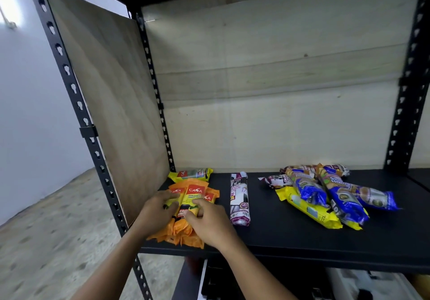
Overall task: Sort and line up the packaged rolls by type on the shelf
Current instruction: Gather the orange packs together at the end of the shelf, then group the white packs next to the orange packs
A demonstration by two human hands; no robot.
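Noted: left hand point(160, 209) and right hand point(207, 220) both grip the orange packs point(195, 192), bunched between them at the shelf point(302, 241) front edge. Risk: slick wrappers could slip off the edge on release.

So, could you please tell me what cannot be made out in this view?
Head view:
- Orange packs: lower labels covered by the left hand and right hand.
- Mixed pile: exact roll count, packs overlap.
- Items below the shelf: dark, cut off by the bottom edge.
- Drawstring roll: small print too small.
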